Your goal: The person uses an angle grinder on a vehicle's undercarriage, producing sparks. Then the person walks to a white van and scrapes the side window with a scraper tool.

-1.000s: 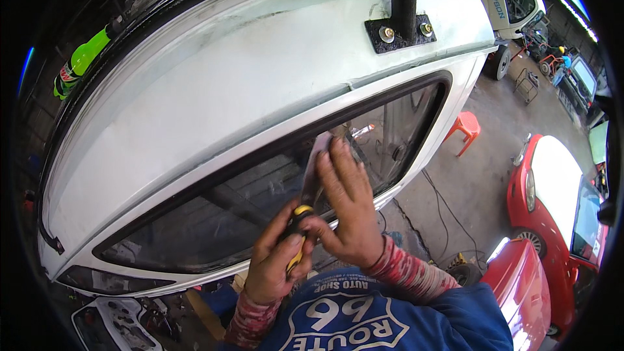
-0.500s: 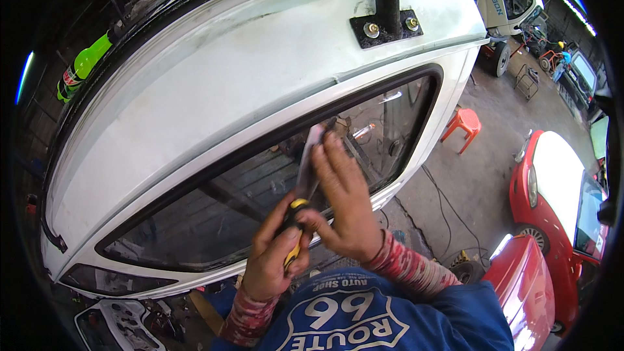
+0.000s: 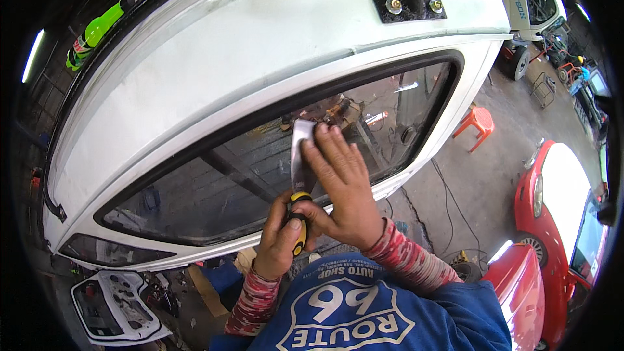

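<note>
A putty knife (image 3: 302, 156) with a broad metal blade and a yellow and black handle is in my left hand (image 3: 281, 237), whose fingers are wrapped round the handle. My right hand (image 3: 343, 185) lies with its fingers stretched out along the blade's right edge, the fingertips near its tip. The right thumb rests by the top of the handle. Behind both hands is the black-framed side window (image 3: 195, 188) of a white vehicle cab (image 3: 214, 71). The blade is in front of the glass; whether it touches the glass, I cannot tell.
A black bracket (image 3: 411, 12) is bolted to the cab's top. A green bottle (image 3: 97, 31) stands at the far left edge. On the right are a red stool (image 3: 476, 123), a red car (image 3: 530, 185) and cables (image 3: 447, 201) on the floor. A loose white door (image 3: 117, 309) lies lower left.
The blade's flat face has turned more into view, and its tip has shifted slightly left. My right hand has tilted, its fingers spreading a little. The whole view has shifted slightly.
</note>
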`<state>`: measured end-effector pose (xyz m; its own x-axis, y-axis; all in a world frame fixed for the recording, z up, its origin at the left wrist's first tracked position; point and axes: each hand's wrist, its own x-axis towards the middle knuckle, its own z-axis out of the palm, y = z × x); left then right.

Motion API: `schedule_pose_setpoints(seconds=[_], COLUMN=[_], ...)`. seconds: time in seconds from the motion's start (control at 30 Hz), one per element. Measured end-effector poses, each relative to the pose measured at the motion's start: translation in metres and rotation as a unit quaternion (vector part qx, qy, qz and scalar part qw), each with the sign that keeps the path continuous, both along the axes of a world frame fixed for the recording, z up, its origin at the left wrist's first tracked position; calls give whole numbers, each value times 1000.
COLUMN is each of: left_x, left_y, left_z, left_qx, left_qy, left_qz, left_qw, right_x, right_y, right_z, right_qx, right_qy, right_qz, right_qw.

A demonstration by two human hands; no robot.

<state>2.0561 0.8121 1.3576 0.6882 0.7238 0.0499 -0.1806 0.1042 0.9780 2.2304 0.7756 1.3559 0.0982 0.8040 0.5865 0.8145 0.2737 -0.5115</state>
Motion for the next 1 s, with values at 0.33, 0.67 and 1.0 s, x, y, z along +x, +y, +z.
schedule_pose_setpoints(seconds=[0.33,0.67,1.0], left_x=[37,53,55], left_y=[-11,-22,-23], left_z=[-15,-26,-17], left_qx=[40,40,52], left_qy=[-44,-81,-53], left_qz=[82,98,93], left_qw=[995,991,993], right_x=[26,31,-4], right_y=[12,6,16], right_z=[8,9,10], right_qx=[64,13,-55], right_qy=[-62,-90,532], right_qz=[46,53,102], right_qw=[995,994,839])
